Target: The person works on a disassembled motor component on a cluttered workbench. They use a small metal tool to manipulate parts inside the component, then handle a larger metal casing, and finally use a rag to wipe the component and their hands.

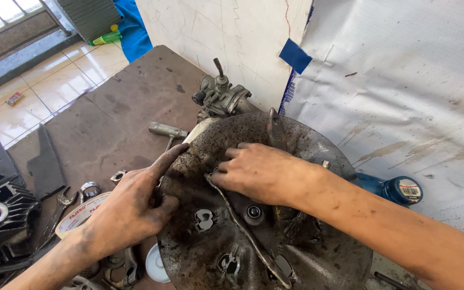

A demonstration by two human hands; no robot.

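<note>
A: Rusty, greasy metal disc (253, 236), lying at 6 o'clock on the brown workbench (119, 118)?

B: Yes. Right hand (259, 174) pressed flat at its centre, fingers curled on a grey gasket strip (243, 225), pinching it. Left hand (135, 207) spread loose against the 9 o'clock rim, clasping nothing.

A: Beyond?

B: Carburettor (218, 96) at 12, blue can (401, 189) at 3, spanners (60, 207) at 9.
</note>
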